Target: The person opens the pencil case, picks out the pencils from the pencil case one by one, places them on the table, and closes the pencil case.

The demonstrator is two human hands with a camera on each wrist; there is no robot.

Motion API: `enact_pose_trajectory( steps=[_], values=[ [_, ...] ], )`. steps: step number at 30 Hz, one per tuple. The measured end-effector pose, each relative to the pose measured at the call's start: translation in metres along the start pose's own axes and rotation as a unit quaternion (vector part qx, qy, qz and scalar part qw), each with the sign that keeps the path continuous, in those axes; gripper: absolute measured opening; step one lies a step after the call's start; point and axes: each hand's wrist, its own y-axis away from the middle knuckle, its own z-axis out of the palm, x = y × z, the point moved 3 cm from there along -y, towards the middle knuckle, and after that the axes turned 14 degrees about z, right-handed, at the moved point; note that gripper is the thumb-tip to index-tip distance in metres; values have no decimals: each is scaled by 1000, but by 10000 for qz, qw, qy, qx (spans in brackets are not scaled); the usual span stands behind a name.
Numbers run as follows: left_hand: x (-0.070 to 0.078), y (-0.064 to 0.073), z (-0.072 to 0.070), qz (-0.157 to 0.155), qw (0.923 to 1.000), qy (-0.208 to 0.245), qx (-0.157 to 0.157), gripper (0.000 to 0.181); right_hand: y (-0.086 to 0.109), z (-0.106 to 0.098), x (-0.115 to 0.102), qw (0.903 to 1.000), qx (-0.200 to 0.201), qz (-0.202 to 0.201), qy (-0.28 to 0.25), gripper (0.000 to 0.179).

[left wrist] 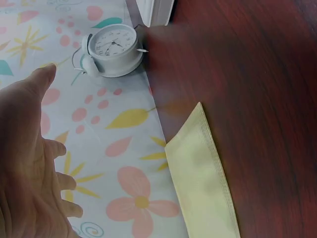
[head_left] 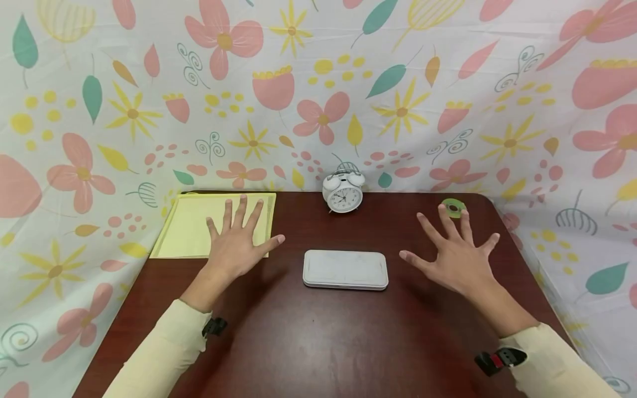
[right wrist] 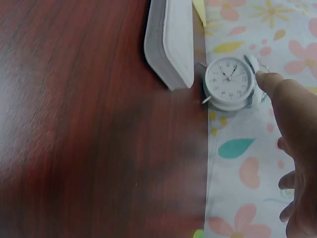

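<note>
My left hand (head_left: 235,243) is held over the table with its fingers spread, above the right part of a yellow paper pad or folder (head_left: 186,226). My right hand (head_left: 460,260) hovers on the other side, fingers also spread, its fingertips near a small green ring-shaped object (head_left: 453,208). Neither hand holds anything. Between them lies a flat white rectangular case (head_left: 345,269) with rounded corners, its lid down. Behind the case stands a white twin-bell alarm clock (head_left: 344,198), also seen in the left wrist view and the right wrist view.
The dark reddish-brown table (head_left: 318,342) ends at the back against a floral-printed curtain (head_left: 318,110), which also runs along both sides. Dark straps with buckles hang at both wrists.
</note>
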Motion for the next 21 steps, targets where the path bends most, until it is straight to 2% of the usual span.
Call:
enact_pose_trajectory(
  steps=[5,10,15,21],
  values=[
    [8,2,3,152,9999,17,-48,106,-1,0,-20,9998,-6,-202,-27,104],
    [19,4,11,305,9994,6,-144,108,-2,6,-48,9987,2,-518,-14,105],
    [29,5,28,521,9982,-5,-282,108,0,16,-75,9960,-44,-893,62,106],
    [41,7,58,849,9941,-153,-663,108,10,32,-103,9886,28,-1473,314,103]
  ],
)
